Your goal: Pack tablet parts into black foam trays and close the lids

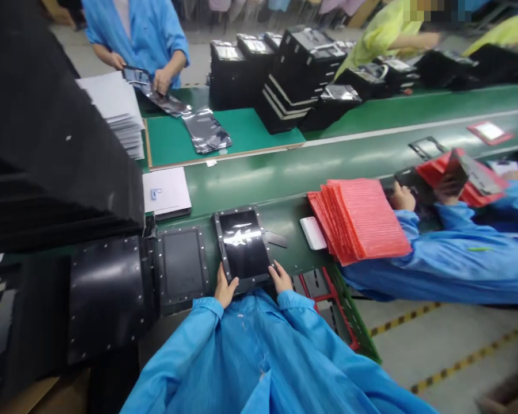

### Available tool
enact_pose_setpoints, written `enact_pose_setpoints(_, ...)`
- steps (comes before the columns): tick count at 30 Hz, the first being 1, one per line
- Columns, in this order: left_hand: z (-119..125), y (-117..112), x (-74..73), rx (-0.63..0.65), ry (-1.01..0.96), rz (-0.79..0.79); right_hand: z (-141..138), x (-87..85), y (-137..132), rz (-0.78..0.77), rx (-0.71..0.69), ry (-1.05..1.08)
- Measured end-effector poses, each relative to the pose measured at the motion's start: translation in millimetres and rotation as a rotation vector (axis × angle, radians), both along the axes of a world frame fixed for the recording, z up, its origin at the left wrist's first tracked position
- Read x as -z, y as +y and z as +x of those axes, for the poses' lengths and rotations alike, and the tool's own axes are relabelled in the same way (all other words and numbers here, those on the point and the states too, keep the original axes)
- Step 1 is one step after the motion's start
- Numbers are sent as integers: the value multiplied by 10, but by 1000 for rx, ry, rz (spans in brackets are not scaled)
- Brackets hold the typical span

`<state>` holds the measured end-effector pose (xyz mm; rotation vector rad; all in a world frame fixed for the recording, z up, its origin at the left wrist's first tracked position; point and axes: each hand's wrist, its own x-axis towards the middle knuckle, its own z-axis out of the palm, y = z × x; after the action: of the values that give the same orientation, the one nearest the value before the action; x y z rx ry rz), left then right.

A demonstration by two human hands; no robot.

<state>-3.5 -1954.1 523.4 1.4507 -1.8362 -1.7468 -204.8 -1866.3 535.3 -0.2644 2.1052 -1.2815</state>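
Note:
A glossy black tablet (243,244) lies in a black studded tray (219,221) at the near edge of the green conveyor belt (285,172). My left hand (225,289) grips the tray's near left corner, thumb on top. My right hand (280,278) holds its near right corner, fingers curled on the rim. Both my sleeves are blue. An empty matching tray (182,265) sits just left of it.
A stack of red bags (360,218) and a white block (313,232) lie to the right, beside a co-worker in blue (449,259). Black tray stacks (47,155) rise at left. A person opposite (138,34) handles silver bags (205,131). White sheets (166,190) lie nearby.

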Motion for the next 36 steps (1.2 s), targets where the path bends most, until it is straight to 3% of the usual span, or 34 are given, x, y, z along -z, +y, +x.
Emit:
enact_pose_setpoints(5,64,134,99,-78,-129,-66,-120,108,111,-152,-154,-168)
enact_pose_setpoints(7,59,45,66,-82,-169,-97,-227,124,57,-189,-274,-168)
enact_pose_setpoints(10,-151,-448,-93,-145,-189,-143,-492,124,-362,-245,-474,-180)
enact_pose_setpoints(14,-634,-1370,-359,-339,-169,-243,-824,98,-1368,-298,-544,-121)
enact_pose_setpoints(16,-787,-1610,-420,-391,-172,-252,-889,108,-1728,-324,-538,-88)
enact_pose_setpoints(18,-841,-1647,-434,-412,-182,-268,-893,139,-1871,-353,-532,-57)
enact_pose_setpoints(23,-894,-1549,-490,-427,-203,-351,-880,193,-1811,-376,-539,21)
enact_pose_setpoints(27,-985,-1405,-648,-430,-346,-388,-907,194,-1893,-328,-559,-8)
enact_pose_setpoints(29,-943,-1069,-743,-244,-393,-457,-910,165,-1927,-337,-567,-13)
enact_pose_setpoints(33,-662,-133,-787,450,-321,-500,-923,41,-1885,-337,-567,193)
enact_pose_setpoints(36,-431,182,-683,656,-259,-484,-901,-83,-1827,-357,-680,452)
